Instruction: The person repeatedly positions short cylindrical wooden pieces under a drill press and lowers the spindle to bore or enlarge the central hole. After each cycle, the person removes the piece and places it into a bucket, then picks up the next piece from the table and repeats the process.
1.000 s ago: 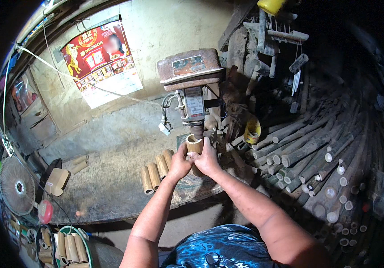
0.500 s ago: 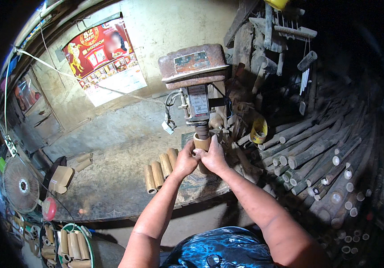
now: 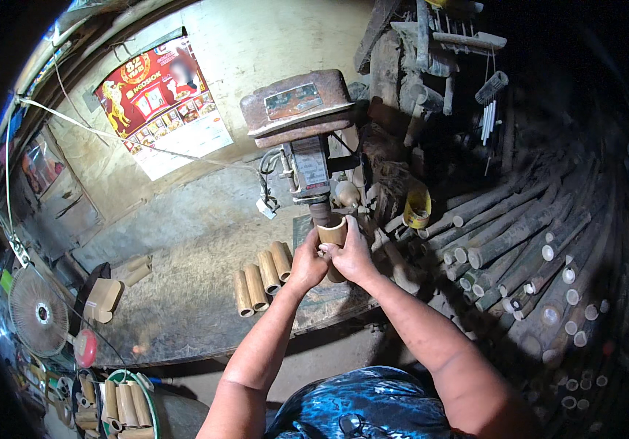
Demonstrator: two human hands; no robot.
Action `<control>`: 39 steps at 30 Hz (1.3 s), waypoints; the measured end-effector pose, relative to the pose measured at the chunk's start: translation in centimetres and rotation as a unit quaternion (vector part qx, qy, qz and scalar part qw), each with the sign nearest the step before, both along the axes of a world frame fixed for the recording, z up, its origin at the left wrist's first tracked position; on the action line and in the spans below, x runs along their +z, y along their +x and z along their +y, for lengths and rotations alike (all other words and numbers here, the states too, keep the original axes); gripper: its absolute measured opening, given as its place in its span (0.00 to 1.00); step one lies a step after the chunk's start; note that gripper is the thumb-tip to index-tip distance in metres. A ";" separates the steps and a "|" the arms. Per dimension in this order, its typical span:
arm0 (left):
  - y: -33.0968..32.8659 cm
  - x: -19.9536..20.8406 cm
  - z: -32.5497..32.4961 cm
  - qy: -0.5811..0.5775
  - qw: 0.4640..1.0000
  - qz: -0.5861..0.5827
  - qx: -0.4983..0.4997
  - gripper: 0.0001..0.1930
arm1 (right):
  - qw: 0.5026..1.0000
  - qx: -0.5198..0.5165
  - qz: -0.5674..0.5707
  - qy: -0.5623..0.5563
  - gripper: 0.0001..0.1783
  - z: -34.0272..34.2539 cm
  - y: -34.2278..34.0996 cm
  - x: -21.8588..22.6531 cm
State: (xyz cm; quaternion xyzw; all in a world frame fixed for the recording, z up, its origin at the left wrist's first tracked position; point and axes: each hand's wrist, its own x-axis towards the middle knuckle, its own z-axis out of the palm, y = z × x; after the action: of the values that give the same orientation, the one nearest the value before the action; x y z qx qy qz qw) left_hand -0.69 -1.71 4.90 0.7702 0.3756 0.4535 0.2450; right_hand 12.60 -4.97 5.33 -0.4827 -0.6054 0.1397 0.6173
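Note:
Both my hands hold a short bamboo tube [image 3: 332,233] upright beneath the rusty drill press [image 3: 296,110]. My left hand [image 3: 309,262] is wrapped round its left side and my right hand [image 3: 351,256] grips the right side, with the thumbs close together in front. A dark cylindrical bit [image 3: 320,214] hangs from the press at the tube's left rim; whether it reaches inside or touches the wall, I cannot tell. The fingers behind the tube are hidden. Just left of my left hand, several cut bamboo tubes [image 3: 262,276] lie in a row on the workbench.
A fan [image 3: 38,311] and an open cardboard box [image 3: 102,300] are at the left. Below them, a green-rimmed bucket [image 3: 155,410] holds more tubes. Long bamboo poles [image 3: 508,252] are piled at the right, beside a yellow container [image 3: 417,208]. A cable [image 3: 102,135] crosses before the wall calendar [image 3: 155,102].
The bamboo tube has shifted right relative to the bit, and more of its open top shows. Both hands keep their hold. The whole view has moved slightly.

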 end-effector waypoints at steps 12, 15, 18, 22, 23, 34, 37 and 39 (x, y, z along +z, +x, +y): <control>-0.8 -1.5 -0.3 -0.031 0.999 -0.011 -0.010 0.33 | 1.000 -0.003 0.008 -0.003 0.39 -1.9 -0.9 -0.4; -1.5 -2.5 0.3 -0.005 0.999 -0.035 -0.031 0.33 | 1.000 0.004 0.014 -0.014 0.39 -1.9 -1.5 -0.7; -2.0 -3.2 1.2 -0.022 0.998 -0.041 -0.052 0.33 | 1.000 -0.001 0.009 0.015 0.39 -1.8 -2.0 -1.0; -2.4 -3.8 1.5 -0.034 0.996 -0.052 -0.059 0.33 | 1.000 -0.006 0.002 0.008 0.39 -1.6 -2.4 -1.5; -2.5 -3.8 1.5 -0.038 0.995 -0.060 -0.065 0.33 | 1.000 -0.011 -0.002 0.020 0.39 -1.5 -2.6 -1.6; -3.7 -4.6 2.8 -0.044 0.997 -0.055 -0.032 0.31 | 1.000 -0.017 0.023 0.010 0.35 0.5 -4.1 -2.7; -3.5 -4.8 3.3 -0.037 0.997 -0.062 -0.035 0.31 | 1.000 -0.021 -0.011 -0.004 0.42 1.2 -3.9 -2.5; -3.5 -4.5 3.3 -0.038 0.996 -0.068 -0.046 0.31 | 0.999 -0.031 -0.020 -0.010 0.40 1.3 -3.7 -2.3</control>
State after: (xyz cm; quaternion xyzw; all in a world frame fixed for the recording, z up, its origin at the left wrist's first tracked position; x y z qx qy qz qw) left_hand -4.18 1.59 0.35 0.7443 0.3393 0.4780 0.3199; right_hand 8.89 -3.67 3.03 -0.5101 -0.6009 0.1176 0.6041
